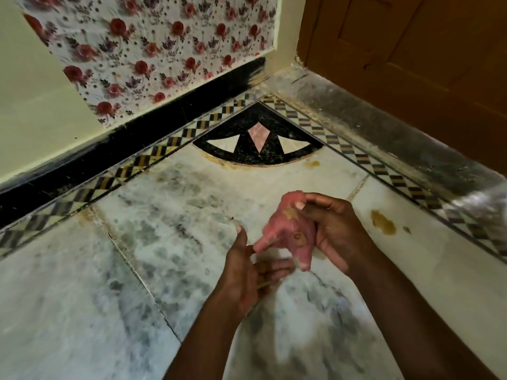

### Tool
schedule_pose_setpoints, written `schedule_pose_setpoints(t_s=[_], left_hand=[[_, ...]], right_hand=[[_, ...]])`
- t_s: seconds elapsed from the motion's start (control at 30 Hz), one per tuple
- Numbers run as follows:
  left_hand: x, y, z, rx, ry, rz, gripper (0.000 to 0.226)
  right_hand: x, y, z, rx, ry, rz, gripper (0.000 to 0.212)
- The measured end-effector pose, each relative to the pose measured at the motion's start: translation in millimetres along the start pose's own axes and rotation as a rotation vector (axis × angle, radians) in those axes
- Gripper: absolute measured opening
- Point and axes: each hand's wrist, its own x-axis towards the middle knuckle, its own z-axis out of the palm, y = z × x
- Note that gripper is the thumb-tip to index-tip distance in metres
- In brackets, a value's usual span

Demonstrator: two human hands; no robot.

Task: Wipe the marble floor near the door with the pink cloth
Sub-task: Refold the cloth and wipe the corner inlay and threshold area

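While the right hand [336, 237] clasps the bunched pink cloth [292, 229] above the marble floor [164, 215], the left hand [248, 275] hovers open-fingered just beside it; brown stains [383, 222] lie rightward.

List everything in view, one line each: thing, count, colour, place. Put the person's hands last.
floor: one, white-grey marble, fills the lower frame.
stains: several, yellow-brown; the largest lies right of the hands, smaller ones near the inlay.
inlay: one, black fan with white and pink pieces, in the floor's corner.
border: two checked strips, dark and yellow, along both walls.
skirting: one, black, at the foot of the left wall.
wallpaper: one panel, white with red roses, left wall.
sill: one, grey, dusty, below the door.
door: one, brown wood, upper right.
cloth: one, pink, bunched, in the right hand.
left hand: one, fingers spread, beside the cloth.
right hand: one, gripping the cloth.
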Motion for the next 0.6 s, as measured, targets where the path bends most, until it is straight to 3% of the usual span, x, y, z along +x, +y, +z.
schedule_pose_setpoints(t_s=[0.07, 0.13, 0.27, 0.4, 0.53, 0.6], left_hand=[[-0.4, 0.4, 6.9, -0.099, -0.062, 0.041, 0.082], [-2.3, 8.0, 12.3, -0.123, -0.082, 0.149, 0.059], [-0.7, 21.0, 15.7, 0.06, -0.068, 0.308, 0.026], [1.9, 23.8, 11.9, 0.102, 0.027, 0.406, 0.037], [5.3, 23.3, 12.6, 0.155, -0.002, 0.519, 0.039], [5.4, 24.8, 15.6, 0.21, -0.02, 0.602, 0.037]], right_hand=[[-0.4, -3.3, -6.1, -0.01, 0.01, -0.012, 0.018], [-0.5, -6.1, -8.9, -0.03, 0.03, -0.006, 0.018], [-1.5, -8.0, -12.3, -0.07, 0.066, -0.012, 0.018], [-4.1, -8.2, -14.4, -0.127, 0.117, -0.042, 0.018], [-7.8, -5.0, -23.0, -0.213, 0.173, -0.063, 0.049], [-8.9, -5.4, -27.0, -0.267, 0.191, -0.118, 0.053]])
